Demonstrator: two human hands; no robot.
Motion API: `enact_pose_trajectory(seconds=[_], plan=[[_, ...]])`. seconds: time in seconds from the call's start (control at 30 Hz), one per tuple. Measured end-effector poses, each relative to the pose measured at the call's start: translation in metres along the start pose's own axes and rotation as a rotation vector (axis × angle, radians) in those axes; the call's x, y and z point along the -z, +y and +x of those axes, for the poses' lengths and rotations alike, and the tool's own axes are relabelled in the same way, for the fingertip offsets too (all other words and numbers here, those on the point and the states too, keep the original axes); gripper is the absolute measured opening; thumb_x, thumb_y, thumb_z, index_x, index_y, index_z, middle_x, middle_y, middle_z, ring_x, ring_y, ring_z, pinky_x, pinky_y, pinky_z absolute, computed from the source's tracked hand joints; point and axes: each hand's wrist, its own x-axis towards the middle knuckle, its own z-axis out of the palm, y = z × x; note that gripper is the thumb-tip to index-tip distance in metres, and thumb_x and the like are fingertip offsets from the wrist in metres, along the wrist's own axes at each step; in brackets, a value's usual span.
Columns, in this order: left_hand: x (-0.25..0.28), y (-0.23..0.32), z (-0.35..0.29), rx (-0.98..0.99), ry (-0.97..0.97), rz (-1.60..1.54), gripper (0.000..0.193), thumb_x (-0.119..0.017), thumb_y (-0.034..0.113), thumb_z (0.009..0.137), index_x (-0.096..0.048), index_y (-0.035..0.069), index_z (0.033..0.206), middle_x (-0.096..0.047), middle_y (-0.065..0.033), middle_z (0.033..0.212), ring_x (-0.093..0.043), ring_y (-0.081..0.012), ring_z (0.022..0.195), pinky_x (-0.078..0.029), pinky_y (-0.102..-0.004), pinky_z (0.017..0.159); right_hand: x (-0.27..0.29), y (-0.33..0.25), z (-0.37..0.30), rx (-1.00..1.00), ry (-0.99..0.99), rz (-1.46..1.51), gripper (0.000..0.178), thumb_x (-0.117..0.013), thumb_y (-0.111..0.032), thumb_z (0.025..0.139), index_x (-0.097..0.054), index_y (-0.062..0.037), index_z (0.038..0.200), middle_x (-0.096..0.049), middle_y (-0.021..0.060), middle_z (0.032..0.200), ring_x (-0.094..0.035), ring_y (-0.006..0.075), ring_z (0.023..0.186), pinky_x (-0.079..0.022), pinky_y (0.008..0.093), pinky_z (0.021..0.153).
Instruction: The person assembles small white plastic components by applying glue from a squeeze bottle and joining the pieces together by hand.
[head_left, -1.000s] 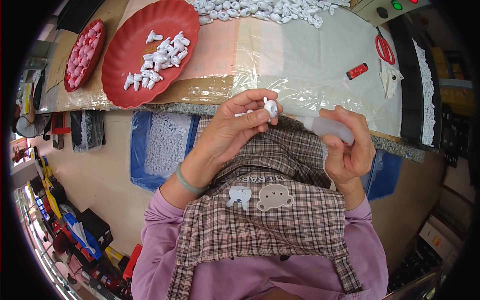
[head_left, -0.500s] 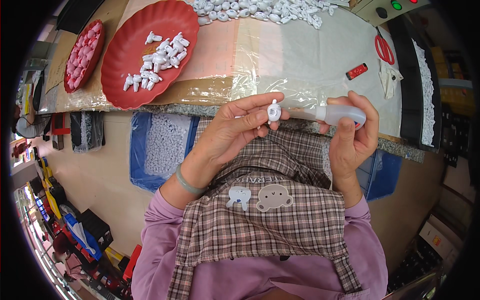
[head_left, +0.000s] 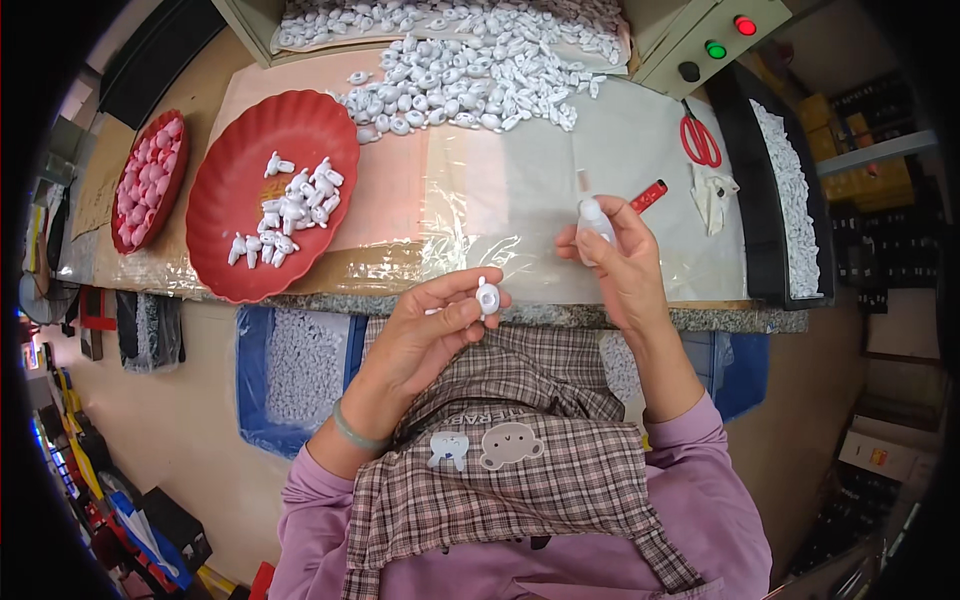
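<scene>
Between the thumb and fingers of my left hand [head_left: 425,325] is a small white plastic figure part [head_left: 488,298] with a hollow facing up. Another bit of white shows beside the thumb, mostly hidden by the fingers. My right hand [head_left: 632,265] is closed round a small translucent squeeze bottle [head_left: 594,222], its thin nozzle pointing away from me. The bottle and the white part are apart. To the left, a red scalloped plate [head_left: 225,190] holds several assembled white figures [head_left: 295,205].
Many white parts [head_left: 450,85] lie heaped at the back, before a machine with lit buttons [head_left: 716,49]. Red scissors [head_left: 699,140], a red lighter-like object [head_left: 650,195], a white cloth [head_left: 713,197] and a black tray [head_left: 762,200] sit right. Pink pieces [head_left: 150,185] fill a bowl left; blue bins [head_left: 255,385] stand below.
My right hand has drawn the bottle away from the white part and turned its nozzle from leftward to away from me. My left hand still holds the part. The view has tilted toward the table's back.
</scene>
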Motion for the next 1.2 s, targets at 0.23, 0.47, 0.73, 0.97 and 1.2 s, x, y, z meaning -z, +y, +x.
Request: enact_pose_trajectory(seconds=[0.23, 0.47, 0.73, 0.97, 1.2], plan=[[0.005, 0.003, -0.001, -0.036, -0.02, -0.041, 0.038, -0.063, 0.01, 0.088, -0.055, -0.001, 0.123, -0.064, -0.0118, 0.107, -0.06, -0.0124, 0.087, -0.048, -0.0207, 0.072, 0.022, -0.009, 0.081, 0.168, 0.134, -0.485, 0.021, -0.065, -0.005, 0.079, -0.056, -0.0053, 0.098, -0.052, -0.0003, 0.07, -0.046, 0.0068, 0.056, -0.035, 0.0227, 0.051], [0.005, 0.004, 0.0, -0.032, 0.006, -0.048, 0.035, -0.063, 0.01, 0.087, -0.056, -0.001, 0.12, -0.064, -0.0102, 0.103, -0.058, -0.0135, 0.085, -0.046, -0.0208, 0.07, 0.035, 0.001, 0.143, 0.418, 0.229, -1.207, 0.024, -0.072, -0.011, 0.074, -0.065, -0.0012, 0.095, -0.067, 0.0104, 0.085, -0.062, 0.0209, 0.074, -0.048, 0.0319, 0.07], [0.01, 0.009, -0.002, -0.028, 0.011, -0.027, 0.038, -0.063, 0.011, 0.087, -0.055, -0.001, 0.123, -0.063, -0.0086, 0.102, -0.057, -0.0124, 0.084, -0.046, -0.0205, 0.07, 0.028, -0.001, 0.143, 0.463, 0.067, -1.295, 0.025, -0.071, -0.012, 0.076, -0.062, 0.0003, 0.096, -0.064, 0.0135, 0.097, -0.062, 0.0303, 0.09, -0.047, 0.0355, 0.079], [0.01, 0.004, -0.011, -0.046, 0.018, -0.035, 0.036, -0.062, 0.011, 0.089, -0.055, -0.002, 0.121, -0.063, -0.0076, 0.103, -0.06, -0.0117, 0.085, -0.047, -0.0201, 0.071, 0.017, -0.003, 0.123, 0.633, -0.239, -1.235, 0.021, -0.065, -0.001, 0.075, -0.061, 0.0002, 0.096, -0.061, 0.016, 0.091, -0.059, 0.0341, 0.086, -0.046, 0.0358, 0.077], [0.013, -0.003, -0.004, -0.1, -0.09, -0.118, 0.033, -0.061, 0.007, 0.088, -0.055, -0.003, 0.119, -0.063, -0.0058, 0.098, -0.062, -0.0121, 0.081, -0.049, -0.0219, 0.071, 0.012, -0.007, 0.092, 0.661, -0.286, -1.296, 0.013, -0.061, 0.004, 0.077, -0.055, 0.0036, 0.089, -0.055, 0.018, 0.086, -0.056, 0.0373, 0.081, -0.044, 0.0354, 0.074]])
